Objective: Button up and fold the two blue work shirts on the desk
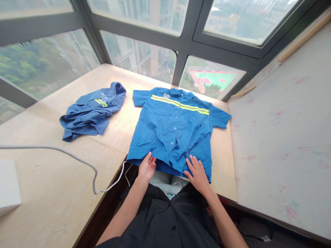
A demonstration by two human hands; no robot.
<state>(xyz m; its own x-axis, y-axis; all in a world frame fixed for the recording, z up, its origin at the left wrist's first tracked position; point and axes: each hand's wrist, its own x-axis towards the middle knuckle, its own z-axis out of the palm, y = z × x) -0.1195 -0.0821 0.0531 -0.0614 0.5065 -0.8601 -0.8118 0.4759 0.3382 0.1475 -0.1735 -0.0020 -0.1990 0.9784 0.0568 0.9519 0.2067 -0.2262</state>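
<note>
A blue short-sleeved work shirt (165, 125) lies spread front side up on the light wooden surface, collar toward the window and hem toward me. Yellow reflective stripes cross its chest, and its buttons run down the middle. At the hem's left part is my left hand (147, 168), palm turned inward, fingers loosely bent and apart; whether it touches the cloth is hard to tell. My right hand (198, 175) rests on the lower right front with its fingers spread. The hem is slightly lifted between the hands, showing the darker inside.
A second blue work shirt (94, 112) lies crumpled on the left. A white cable (74, 156) crosses the wooden surface (51, 186) near a white box (9, 186). Windows stand behind, and a flower-patterned wall (279, 137) bounds the right side.
</note>
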